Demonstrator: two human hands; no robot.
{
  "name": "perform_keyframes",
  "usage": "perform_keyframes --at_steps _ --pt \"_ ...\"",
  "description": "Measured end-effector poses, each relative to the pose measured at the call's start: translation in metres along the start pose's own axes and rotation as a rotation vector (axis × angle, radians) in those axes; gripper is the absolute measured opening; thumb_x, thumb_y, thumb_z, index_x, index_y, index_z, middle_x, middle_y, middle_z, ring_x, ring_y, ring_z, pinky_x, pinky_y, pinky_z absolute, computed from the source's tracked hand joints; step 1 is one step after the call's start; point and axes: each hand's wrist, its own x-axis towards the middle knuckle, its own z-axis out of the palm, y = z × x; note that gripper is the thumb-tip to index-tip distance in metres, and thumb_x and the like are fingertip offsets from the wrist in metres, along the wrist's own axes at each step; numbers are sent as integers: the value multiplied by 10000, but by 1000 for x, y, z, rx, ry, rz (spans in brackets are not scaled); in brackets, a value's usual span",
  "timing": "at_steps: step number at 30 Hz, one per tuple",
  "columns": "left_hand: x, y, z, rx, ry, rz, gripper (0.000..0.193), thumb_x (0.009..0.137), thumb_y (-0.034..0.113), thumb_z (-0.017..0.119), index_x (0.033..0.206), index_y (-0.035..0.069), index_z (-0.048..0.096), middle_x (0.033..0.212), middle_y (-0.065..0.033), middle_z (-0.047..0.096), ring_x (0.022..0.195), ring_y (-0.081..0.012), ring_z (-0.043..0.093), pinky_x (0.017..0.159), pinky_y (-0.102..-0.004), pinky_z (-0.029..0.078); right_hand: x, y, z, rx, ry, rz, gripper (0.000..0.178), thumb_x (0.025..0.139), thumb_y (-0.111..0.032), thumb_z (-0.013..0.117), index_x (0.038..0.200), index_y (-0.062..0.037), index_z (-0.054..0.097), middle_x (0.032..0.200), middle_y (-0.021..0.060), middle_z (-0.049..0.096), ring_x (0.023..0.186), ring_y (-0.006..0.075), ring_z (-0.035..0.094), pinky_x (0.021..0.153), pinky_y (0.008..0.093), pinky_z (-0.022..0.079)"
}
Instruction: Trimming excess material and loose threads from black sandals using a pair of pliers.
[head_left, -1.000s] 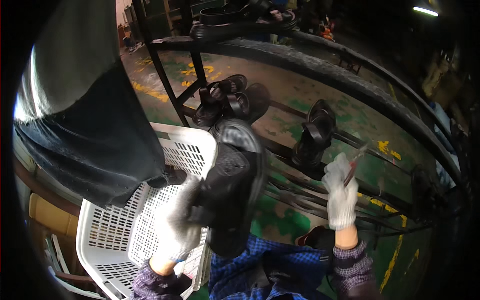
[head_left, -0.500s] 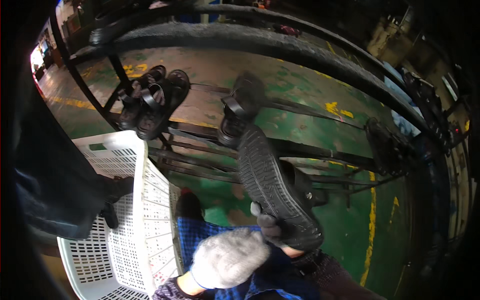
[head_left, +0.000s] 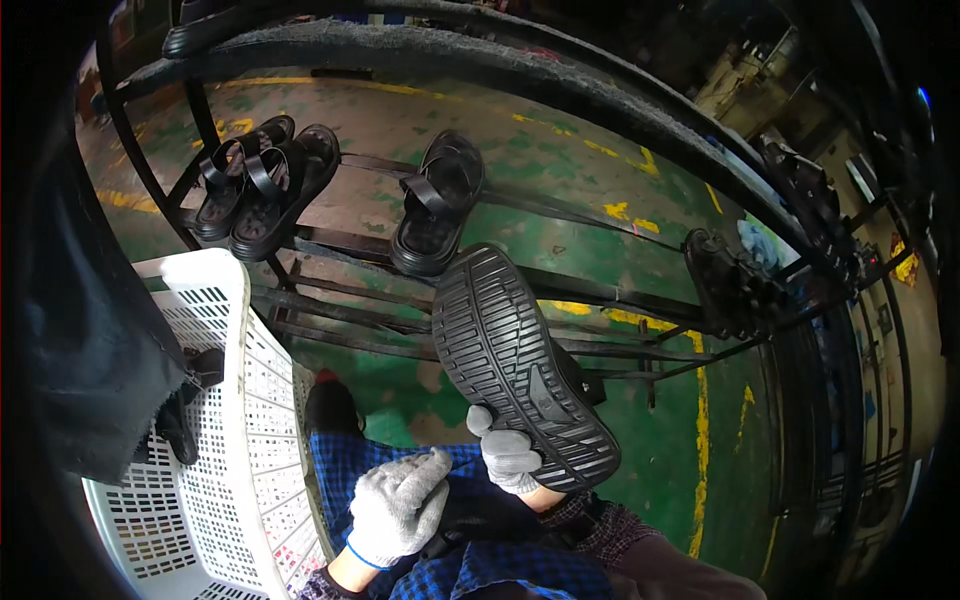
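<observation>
Head: sandal (head_left: pixel 515 350) now in right hand (head_left: pixel 510 461)

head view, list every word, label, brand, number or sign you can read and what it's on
No text can be read anywhere in the view.
Sole of the black sandal in the right hand: a small triangular panel; any lettering is too small to read.
White basket: reddish marks on its side, too unclear to read.
Yellow floor markings: worn lines and patches, no legible characters.

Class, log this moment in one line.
right hand: holds black sandal, sole showing | left hand: above checked cloth | rack: more sandals
</observation>
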Motion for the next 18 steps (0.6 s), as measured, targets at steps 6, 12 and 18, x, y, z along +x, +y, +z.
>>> perform_keyframes --at_steps 6,12,18 --pt "20 5 2 -21 -39 29 310 738 78 698 1042 29 662 926 -172 690 813 -322 685 723 -386 553 -6 -21 -9 -22 -68 44 497 920 -176 566 1278 114 381 1120 205 497 631 115 394 412 199 361" --pt "17 -12 -17 6 -13 2 299 721 69 677 1011 -1 658 912 -200 685 804 -345 680 744 -416 551 -10 -39 18 -180 -14 -111 541 909 -215 587 1280 121 381 1065 154 500 638 121 387 476 223 375" --pt "15 -28 -27 -398 40 -360 517 799 204 692 1229 -51 562 1126 -231 637 1024 -342 635 920 -397 487 -39 -64 36 -943 345 -439 513 899 -154 612 1348 6 422 1254 181 554 1047 272 610 846 343 545"
